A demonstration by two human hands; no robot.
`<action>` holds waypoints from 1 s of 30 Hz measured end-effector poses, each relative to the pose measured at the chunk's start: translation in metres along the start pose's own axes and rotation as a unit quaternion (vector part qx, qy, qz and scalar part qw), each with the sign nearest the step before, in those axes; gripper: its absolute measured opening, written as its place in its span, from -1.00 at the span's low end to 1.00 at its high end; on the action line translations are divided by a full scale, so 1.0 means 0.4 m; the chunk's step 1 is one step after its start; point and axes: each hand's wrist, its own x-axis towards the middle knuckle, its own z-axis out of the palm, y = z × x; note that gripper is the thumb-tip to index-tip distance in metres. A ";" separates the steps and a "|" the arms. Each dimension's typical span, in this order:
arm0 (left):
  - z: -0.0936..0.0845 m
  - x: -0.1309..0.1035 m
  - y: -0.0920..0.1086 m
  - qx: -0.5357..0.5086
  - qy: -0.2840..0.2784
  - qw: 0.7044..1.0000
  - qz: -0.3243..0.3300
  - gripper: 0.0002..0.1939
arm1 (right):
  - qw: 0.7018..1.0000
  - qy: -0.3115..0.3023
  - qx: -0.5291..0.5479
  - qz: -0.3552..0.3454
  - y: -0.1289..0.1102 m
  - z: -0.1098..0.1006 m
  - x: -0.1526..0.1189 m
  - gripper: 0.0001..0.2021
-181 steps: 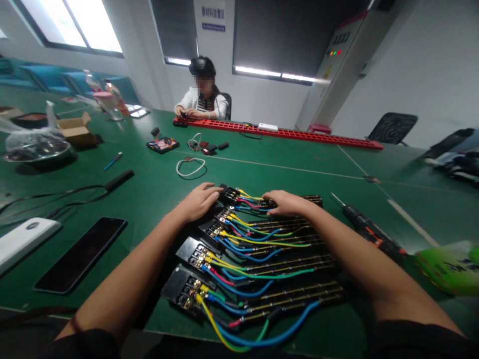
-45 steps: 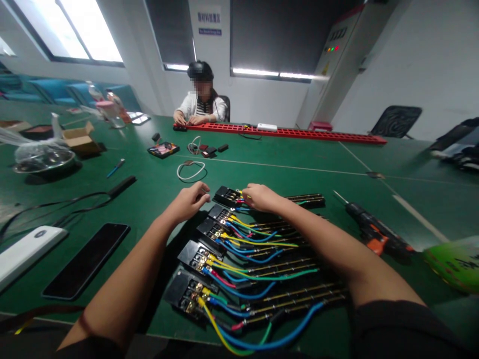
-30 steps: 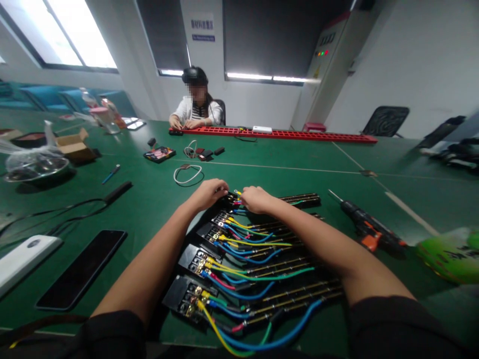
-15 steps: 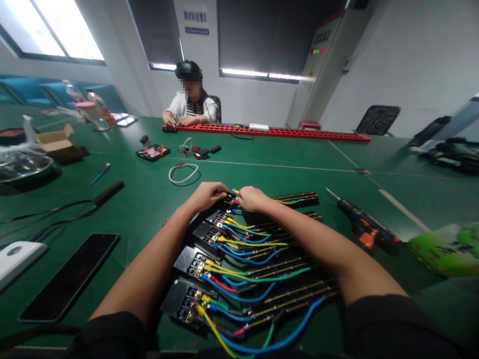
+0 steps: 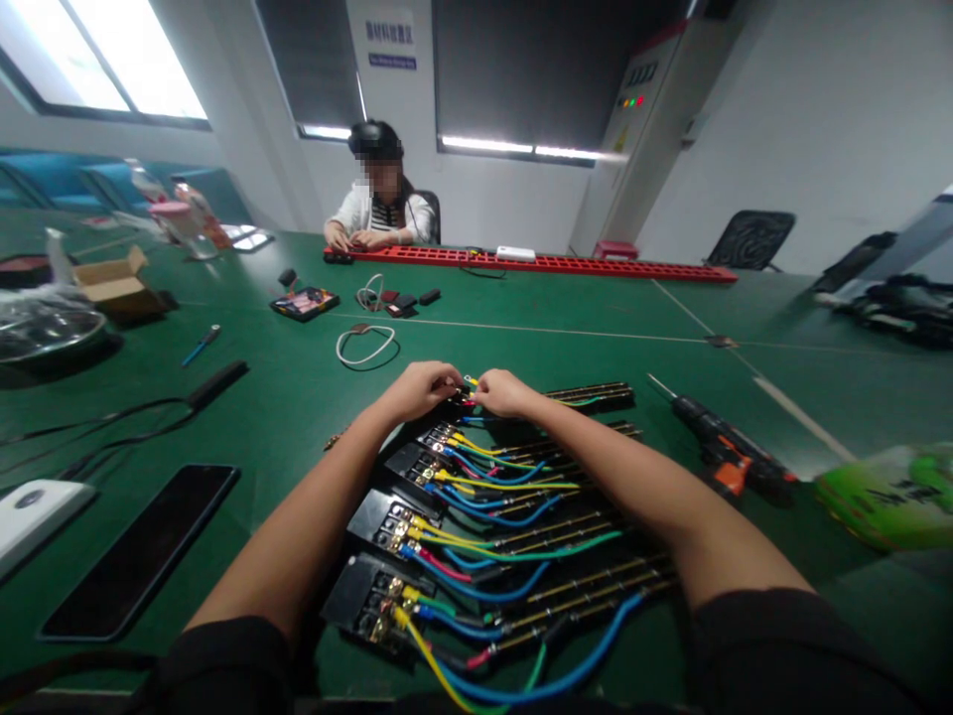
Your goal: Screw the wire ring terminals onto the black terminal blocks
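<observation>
Green tabletop [image 5: 298, 412] bears five crosswise wired strips [image 5: 596, 394], terminals [image 5: 383, 601] leftward, left of one drill [image 5: 734, 449], my left hand [image 5: 423, 389] and right hand [image 5: 507, 394] half-curled, grip hidden.

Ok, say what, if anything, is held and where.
Right hand seemingly pinches the farthest wires near their ends; left hand is at the terminal block, grip unclear.

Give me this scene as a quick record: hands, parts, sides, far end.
left hand: fingers curled at the farthest black plastic terminal block; grip unclear
right hand: fingers bunched beside a thin yellow wire; grip unclear
nearer parts: black terminal blocks, wired to black strips with brass-coloured bars
right side: black-and-orange power drill
left side: black rectangular phone
far end: person in white jacket, hands at a long red lattice strip
</observation>
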 end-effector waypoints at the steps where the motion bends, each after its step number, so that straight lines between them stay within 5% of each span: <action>1: 0.001 0.000 0.002 0.000 0.002 1.000 0.003 -0.80 | 1.000 0.001 0.006 -0.002 0.002 0.001 -0.001 -0.74; 30: 0.027 0.006 0.021 0.011 0.005 1.000 -0.006 -0.87 | 0.997 0.032 0.064 -0.041 0.034 0.022 -0.001 -0.75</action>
